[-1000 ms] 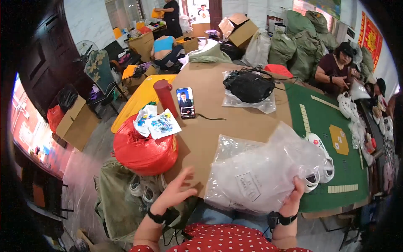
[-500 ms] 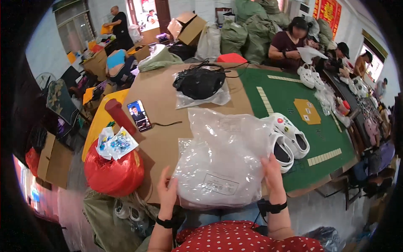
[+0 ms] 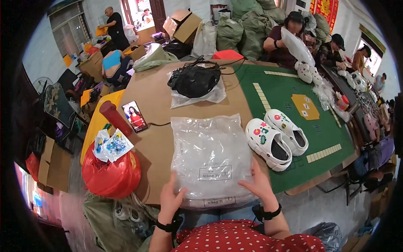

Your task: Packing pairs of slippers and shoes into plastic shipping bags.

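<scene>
A stack of frosted clear plastic bags [image 3: 210, 155] with dark printing lies flat at the table's near edge, slightly overhanging it. My left hand [image 3: 171, 196] rests against the stack's lower left side, fingers spread. At the right side, my right hand [image 3: 258, 181] touches the plastic, thumb apart from the fingers. Neither hand grips anything that I can see. Just right of the bags stands a pair of white clogs [image 3: 268, 140] with colourful charms on top.
A phone [image 3: 134, 116] and a dark red cylinder [image 3: 115, 119] stand left, near a red twine roll [image 3: 111, 172] carrying small packets [image 3: 112, 145]. Ahead lies a black cable bundle [image 3: 195, 82]. A green mat [image 3: 294, 126] covers the table's right part. Other people work beyond.
The upper bag, crumpled and overlapping the clogs before, now lies flatter and squared on the stack, leaving the clogs uncovered. My right hand has moved left and down a little.
</scene>
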Tool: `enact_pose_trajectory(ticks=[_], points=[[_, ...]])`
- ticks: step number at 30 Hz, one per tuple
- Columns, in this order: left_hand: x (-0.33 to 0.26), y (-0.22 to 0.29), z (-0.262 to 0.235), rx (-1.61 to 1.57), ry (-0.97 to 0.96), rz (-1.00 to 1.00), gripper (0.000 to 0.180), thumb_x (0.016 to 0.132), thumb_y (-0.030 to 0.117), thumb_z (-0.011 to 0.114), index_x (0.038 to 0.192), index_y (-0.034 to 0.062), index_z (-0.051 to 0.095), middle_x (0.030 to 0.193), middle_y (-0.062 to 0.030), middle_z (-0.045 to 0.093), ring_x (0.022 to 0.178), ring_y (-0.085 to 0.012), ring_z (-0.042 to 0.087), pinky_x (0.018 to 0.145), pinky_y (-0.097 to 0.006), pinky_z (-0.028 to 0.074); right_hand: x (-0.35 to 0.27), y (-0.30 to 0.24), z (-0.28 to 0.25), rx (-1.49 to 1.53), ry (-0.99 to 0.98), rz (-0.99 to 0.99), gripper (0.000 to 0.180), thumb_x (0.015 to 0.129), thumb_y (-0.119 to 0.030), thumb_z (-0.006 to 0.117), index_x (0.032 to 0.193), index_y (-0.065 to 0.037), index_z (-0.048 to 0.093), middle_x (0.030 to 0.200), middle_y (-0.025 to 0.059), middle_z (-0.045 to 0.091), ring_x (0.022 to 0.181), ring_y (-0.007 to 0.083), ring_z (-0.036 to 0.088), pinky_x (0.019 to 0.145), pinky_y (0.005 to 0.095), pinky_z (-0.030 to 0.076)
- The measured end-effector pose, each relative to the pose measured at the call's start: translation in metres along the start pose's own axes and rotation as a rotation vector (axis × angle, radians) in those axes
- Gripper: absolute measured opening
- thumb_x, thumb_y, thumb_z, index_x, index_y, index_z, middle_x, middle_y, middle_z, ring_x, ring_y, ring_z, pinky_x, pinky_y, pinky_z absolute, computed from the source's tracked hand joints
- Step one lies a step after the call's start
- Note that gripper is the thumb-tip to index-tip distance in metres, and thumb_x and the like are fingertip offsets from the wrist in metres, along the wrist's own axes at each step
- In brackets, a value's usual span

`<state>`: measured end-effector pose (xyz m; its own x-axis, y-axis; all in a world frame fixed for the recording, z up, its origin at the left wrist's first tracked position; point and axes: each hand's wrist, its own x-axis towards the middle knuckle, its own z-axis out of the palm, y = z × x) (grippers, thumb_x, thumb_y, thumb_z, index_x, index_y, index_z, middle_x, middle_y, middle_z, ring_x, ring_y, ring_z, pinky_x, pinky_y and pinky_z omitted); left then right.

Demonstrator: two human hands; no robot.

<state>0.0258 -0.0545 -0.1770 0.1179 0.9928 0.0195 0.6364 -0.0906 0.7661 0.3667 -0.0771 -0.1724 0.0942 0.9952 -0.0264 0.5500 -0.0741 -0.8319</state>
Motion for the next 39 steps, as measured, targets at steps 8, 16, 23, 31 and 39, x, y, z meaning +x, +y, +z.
enact_pose_trajectory(ticks=[8,16,23,31,39], points=[[0.023,-0.001,0.011,0.114,0.086,0.126,0.082,0.08,0.018,0.073,0.149,0.0007,0.032,0.138,-0.0276,0.049,0.123,-0.0443,0.047,0.106,-0.047,0.037,0.045,0.006,0.017,-0.106,0.043,-0.158,0.098,0.077,-0.029,0.078,0.151,-0.003,0.021,0.121,0.0323,0.057,0.113,0.0477,0.054,0.097,0.0465,0.044],[0.015,-0.012,0.006,0.207,0.04,0.264,0.082,0.078,0.022,0.075,0.145,-0.0032,0.034,0.137,-0.0275,0.048,0.126,-0.0442,0.043,0.108,-0.049,0.034,0.018,-0.033,-0.038,-0.472,-0.047,-0.146,0.072,0.079,-0.04,0.076,0.136,-0.004,0.05,0.11,0.0213,0.066,0.1,0.0391,0.063,0.086,0.0448,0.05],[0.012,-0.024,0.021,0.23,0.128,0.254,0.08,0.076,0.025,0.077,0.142,-0.0011,0.04,0.133,-0.0261,0.049,0.129,-0.0441,0.04,0.108,-0.049,0.035,0.091,-0.081,-0.133,-0.604,0.208,-0.363,0.046,0.078,-0.033,0.074,0.117,-0.009,0.066,0.108,0.0136,0.063,0.102,0.0331,0.061,0.089,0.0422,0.05],[0.008,-0.03,0.022,0.212,0.15,0.25,0.07,0.073,0.03,0.074,0.135,0.0057,0.053,0.132,-0.0271,0.048,0.126,-0.0454,0.041,0.106,-0.052,0.036,0.286,-0.04,-0.147,-1.007,0.043,-0.2,0.05,0.066,-0.03,0.08,0.114,-0.017,0.071,0.147,0.0224,0.039,0.119,0.0371,0.055,0.096,0.0436,0.051],[0.008,-0.029,0.018,0.188,0.12,0.257,0.059,0.073,0.031,0.074,0.127,0.0125,0.061,0.134,-0.0261,0.045,0.122,-0.0455,0.044,0.104,-0.052,0.038,0.393,0.004,-0.113,-1.256,-0.089,-0.033,0.057,0.068,-0.022,0.075,0.119,0.001,0.064,0.151,0.0248,0.036,0.098,0.0345,0.068,0.088,0.0422,0.055]])
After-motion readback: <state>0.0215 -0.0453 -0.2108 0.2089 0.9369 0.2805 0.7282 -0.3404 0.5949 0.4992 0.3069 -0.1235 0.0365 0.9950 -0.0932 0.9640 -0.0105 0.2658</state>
